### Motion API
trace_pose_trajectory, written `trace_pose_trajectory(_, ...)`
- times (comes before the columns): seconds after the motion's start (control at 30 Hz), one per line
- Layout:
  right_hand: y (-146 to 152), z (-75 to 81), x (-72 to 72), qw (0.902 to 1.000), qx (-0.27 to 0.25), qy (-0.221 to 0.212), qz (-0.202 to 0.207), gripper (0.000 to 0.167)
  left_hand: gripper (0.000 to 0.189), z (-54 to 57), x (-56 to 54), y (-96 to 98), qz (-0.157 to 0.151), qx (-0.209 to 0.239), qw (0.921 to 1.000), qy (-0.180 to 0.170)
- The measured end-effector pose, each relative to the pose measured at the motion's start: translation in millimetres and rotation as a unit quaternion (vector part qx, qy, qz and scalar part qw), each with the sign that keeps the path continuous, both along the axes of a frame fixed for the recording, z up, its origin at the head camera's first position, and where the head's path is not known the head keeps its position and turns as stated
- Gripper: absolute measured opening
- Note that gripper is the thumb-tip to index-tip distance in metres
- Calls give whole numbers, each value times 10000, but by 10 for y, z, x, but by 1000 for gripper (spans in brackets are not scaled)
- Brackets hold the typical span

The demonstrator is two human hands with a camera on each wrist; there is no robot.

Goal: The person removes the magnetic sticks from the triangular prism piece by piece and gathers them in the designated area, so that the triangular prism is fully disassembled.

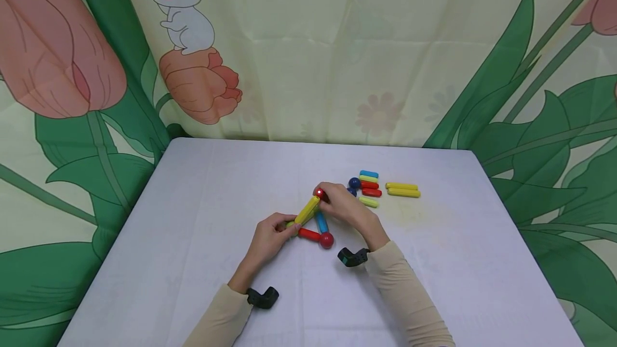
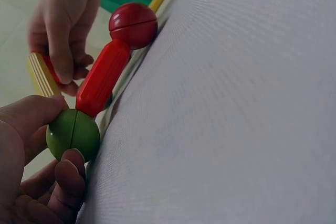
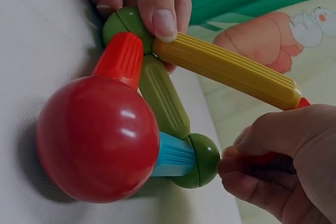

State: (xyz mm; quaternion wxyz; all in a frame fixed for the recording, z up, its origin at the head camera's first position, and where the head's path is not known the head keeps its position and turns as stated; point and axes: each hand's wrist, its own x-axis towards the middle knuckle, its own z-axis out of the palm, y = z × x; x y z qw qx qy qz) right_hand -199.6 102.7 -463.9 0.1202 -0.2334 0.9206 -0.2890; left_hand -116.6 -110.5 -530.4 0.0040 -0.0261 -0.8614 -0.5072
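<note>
My left hand (image 1: pixel 270 235) pinches a green ball (image 2: pixel 72 136) between thumb and fingers at one corner of a triangle of toy rods and balls. From that ball run a red rod (image 2: pixel 104 77), an olive-green rod (image 3: pixel 164 97) and a longer yellow rod (image 3: pixel 231 72) that slants upward. A large red ball (image 3: pixel 97 139) joins the red rod to a blue rod (image 3: pixel 176 156), which ends at a second green ball (image 3: pixel 203 160). At the yellow rod's raised end, my right hand (image 1: pixel 344 205) grips another red ball (image 1: pixel 319 193), mostly covered by its fingers.
Behind the right hand on the white table (image 1: pixel 217 186) lie dark blue balls (image 1: pixel 354 182), a short blue rod (image 1: pixel 369 174), red rods (image 1: pixel 371 193), a light green rod (image 1: pixel 368 202) and two yellow rods (image 1: pixel 403 193). A printed curtain (image 1: pixel 308 58) hangs beyond the table's far edge.
</note>
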Motion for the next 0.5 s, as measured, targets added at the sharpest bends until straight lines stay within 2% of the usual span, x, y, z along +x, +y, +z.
trace_pose_trajectory(0.5,128,144,37,9967,50,801,82,30,27,12,2,3,9,-52,9999,-108)
